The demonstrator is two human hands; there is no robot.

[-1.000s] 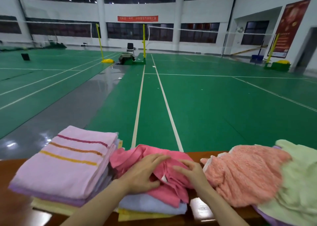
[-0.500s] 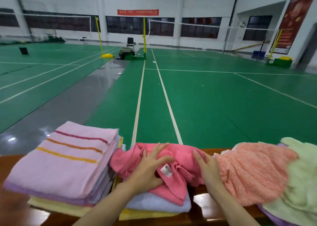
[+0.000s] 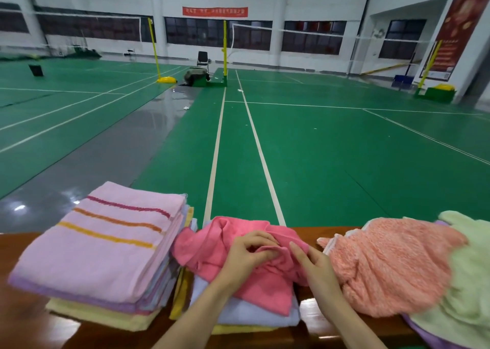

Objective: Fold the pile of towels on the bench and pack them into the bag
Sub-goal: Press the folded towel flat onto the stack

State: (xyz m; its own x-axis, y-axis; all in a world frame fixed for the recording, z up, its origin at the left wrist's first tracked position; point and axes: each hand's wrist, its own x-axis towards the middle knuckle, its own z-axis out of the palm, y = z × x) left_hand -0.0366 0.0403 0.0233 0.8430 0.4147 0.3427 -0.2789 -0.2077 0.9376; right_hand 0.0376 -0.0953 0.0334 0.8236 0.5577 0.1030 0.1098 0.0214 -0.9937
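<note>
A crumpled pink towel lies on a small stack of folded towels, white over yellow, in the middle of the wooden bench. My left hand pinches a fold of the pink towel with curled fingers. My right hand lies on the pink towel's right side with its fingers bent into the cloth. At the left stands a taller stack of folded towels topped by a pale pink striped towel. No bag is in view.
A loose heap lies at the right: a fluffy salmon towel, a pale green towel and a purple edge beneath. Beyond the bench lie green badminton courts with yellow net posts and a chair.
Both hands have drawn together on the pink towel; the left fingers, spread flat before, now pinch a fold, and the white label is out of sight.
</note>
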